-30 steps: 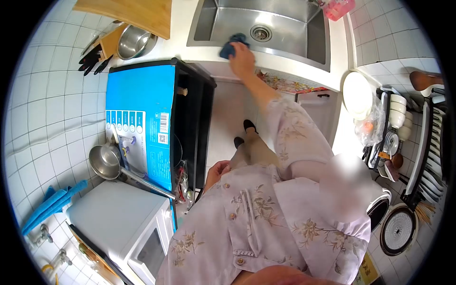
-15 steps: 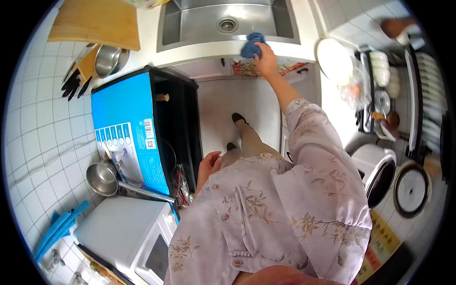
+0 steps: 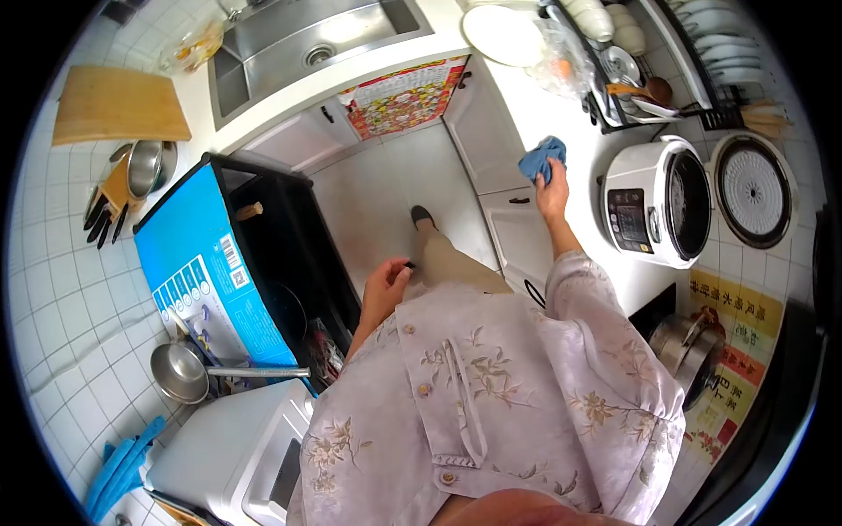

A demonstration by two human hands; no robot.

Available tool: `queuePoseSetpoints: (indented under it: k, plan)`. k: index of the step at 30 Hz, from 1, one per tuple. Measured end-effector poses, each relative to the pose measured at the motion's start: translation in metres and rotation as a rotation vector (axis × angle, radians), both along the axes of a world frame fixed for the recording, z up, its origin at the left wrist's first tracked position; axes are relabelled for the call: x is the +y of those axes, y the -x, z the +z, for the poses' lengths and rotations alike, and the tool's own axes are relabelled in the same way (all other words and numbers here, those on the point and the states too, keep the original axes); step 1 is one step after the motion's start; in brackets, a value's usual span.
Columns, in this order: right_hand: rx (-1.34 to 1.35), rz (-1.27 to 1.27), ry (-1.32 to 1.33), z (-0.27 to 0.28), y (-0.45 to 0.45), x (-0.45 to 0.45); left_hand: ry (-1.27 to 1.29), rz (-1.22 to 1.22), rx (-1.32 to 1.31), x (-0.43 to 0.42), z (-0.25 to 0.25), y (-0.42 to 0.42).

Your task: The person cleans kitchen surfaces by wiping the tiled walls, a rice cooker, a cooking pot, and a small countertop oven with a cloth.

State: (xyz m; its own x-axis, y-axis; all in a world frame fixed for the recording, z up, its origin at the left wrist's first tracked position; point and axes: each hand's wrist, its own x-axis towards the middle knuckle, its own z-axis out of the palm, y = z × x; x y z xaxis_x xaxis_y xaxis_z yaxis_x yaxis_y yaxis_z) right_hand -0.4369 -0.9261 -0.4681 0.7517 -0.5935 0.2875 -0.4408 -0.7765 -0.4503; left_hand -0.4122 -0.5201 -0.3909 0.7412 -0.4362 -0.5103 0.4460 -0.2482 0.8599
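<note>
My right hand point(image 3: 552, 191) is closed on a crumpled blue cloth point(image 3: 542, 159). The cloth lies against the edge of the white countertop point(image 3: 586, 188), to the left of a white rice cooker point(image 3: 653, 206) with its lid raised. My left hand point(image 3: 384, 285) hangs in front of my body, fingers loosely bent and somewhat apart, with nothing visible in it. It is nearest to the dark open side of a blue-panelled rack point(image 3: 206, 241).
A steel sink point(image 3: 320, 39) is set in the far counter. White cabinet doors point(image 3: 478, 123) line the floor point(image 3: 377, 188). A white plate point(image 3: 503, 35) and a dish rack point(image 3: 693, 53) stand at upper right. A steel pan point(image 3: 180, 373) projects its handle at left.
My right hand has carried the blue cloth from the sink's front edge to the right-hand counter. My view and body have turned right, bringing the rice cooker further into view.
</note>
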Motion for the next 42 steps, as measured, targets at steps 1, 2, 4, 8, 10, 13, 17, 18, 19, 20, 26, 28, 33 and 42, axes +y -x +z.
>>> queuePoseSetpoints:
  k: [1,2,4,8,10,13,17,18,19,20,26,28,33,42]
  plan:
    - [0.006,0.008,-0.008,0.0,0.003,0.0,-0.004,-0.028,-0.015,-0.001,0.001,0.002]
    - [0.01,0.017,-0.017,-0.001,0.005,-0.001,-0.008,-0.055,-0.031,-0.003,0.001,0.002]
    - [0.025,-0.008,0.013,-0.011,-0.012,-0.021,-0.02,-0.076,-0.01,-0.008,0.001,0.004]
    - [0.176,-0.234,-0.034,-0.018,-0.073,-0.077,-0.078,-0.116,-0.017,-0.017,-0.01,0.005]
    - [0.202,-0.258,-0.088,-0.015,-0.086,-0.104,-0.064,-0.101,0.011,-0.026,-0.014,0.006]
    - [0.18,-0.253,-0.111,-0.016,-0.061,-0.104,-0.067,-0.097,0.073,-0.032,-0.01,0.02]
    - [0.069,-0.26,-0.03,-0.009,0.022,-0.04,-0.023,-0.081,0.104,-0.039,-0.024,0.025]
    - [0.068,-0.215,-0.007,-0.008,0.042,-0.022,-0.021,-0.083,0.106,-0.041,-0.024,0.025]
    - [0.095,-0.147,-0.032,-0.004,0.059,-0.006,-0.035,-0.087,0.124,-0.043,-0.024,0.026]
    - [0.122,-0.078,-0.058,-0.001,0.07,0.006,-0.05,-0.091,0.141,-0.046,-0.024,0.027]
    - [0.149,0.073,-0.09,0.007,0.011,-0.021,-0.134,-0.217,0.037,-0.071,-0.014,0.011]
    - [0.158,0.07,-0.058,0.005,-0.038,-0.05,-0.113,-0.249,0.046,-0.094,0.003,0.001]
    - [0.21,0.023,-0.092,0.011,-0.007,-0.051,-0.072,-0.273,0.048,-0.109,0.0,-0.002]
    - [0.133,-0.172,-0.067,0.031,0.184,0.009,0.016,-0.463,-0.043,-0.094,0.002,0.005]
